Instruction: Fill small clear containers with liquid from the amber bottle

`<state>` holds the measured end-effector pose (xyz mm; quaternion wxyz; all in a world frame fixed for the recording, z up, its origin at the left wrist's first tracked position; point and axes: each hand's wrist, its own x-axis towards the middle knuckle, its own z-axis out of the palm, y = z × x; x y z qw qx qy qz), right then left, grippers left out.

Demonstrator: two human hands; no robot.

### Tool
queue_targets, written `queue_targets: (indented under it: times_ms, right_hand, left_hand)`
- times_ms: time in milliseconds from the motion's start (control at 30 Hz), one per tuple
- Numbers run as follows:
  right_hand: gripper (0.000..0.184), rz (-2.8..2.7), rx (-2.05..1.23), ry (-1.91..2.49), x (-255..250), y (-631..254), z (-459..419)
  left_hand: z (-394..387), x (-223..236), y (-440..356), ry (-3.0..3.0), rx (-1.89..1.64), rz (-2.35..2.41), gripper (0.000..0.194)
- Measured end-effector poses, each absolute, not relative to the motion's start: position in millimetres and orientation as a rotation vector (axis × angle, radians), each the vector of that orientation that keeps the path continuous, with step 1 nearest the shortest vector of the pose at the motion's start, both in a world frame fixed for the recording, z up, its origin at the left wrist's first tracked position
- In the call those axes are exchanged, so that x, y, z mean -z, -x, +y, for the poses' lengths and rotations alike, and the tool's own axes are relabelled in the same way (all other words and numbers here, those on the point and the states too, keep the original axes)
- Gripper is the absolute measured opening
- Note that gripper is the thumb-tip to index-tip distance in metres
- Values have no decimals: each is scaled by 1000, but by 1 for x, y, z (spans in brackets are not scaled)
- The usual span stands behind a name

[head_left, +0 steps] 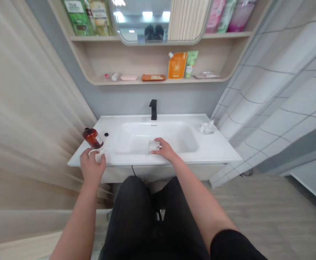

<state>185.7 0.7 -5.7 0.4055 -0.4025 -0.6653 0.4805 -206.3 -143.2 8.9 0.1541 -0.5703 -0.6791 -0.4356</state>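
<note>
My right hand grips a clear, square plastic or glass container at the front of the white basin. My left hand rests at the counter's front left edge, its fingers curled against a small white item, perhaps a cloth. I cannot tell what that item is. Just beyond my left hand, an amber bottle with a white label lies on its side. A small black cap sits next to it. A black faucet rises behind the basin.
A crumpled clear plastic bag lies on the counter's right side. Above the faucet, a wooden shelf holds toiletries under a mirror. A beige curtain hangs left, a tiled wall stands right, and a black cable hangs below the counter.
</note>
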Motion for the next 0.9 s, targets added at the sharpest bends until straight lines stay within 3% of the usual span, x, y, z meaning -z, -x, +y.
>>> queue_targets:
  times_ms: [267,500,667,900]
  right_hand:
    - [82,-1695,-1253,952,1,-184,-3]
    - [80,-1685,-1322,817,-4,-187,-6]
    - [80,-1713,-1319,746,-4,-185,-8]
    - [80,-1688,-1257,841,-6,-183,-10]
  left_hand:
    - [-122,-31,103,2159,1499,-1704,37]
    - [-62,-10,32,2719,1589,-1830,102]
    - [-45,-4,20,2813,1806,-1875,86]
    - [-48,-7,58,2495,1740,-2146,88]
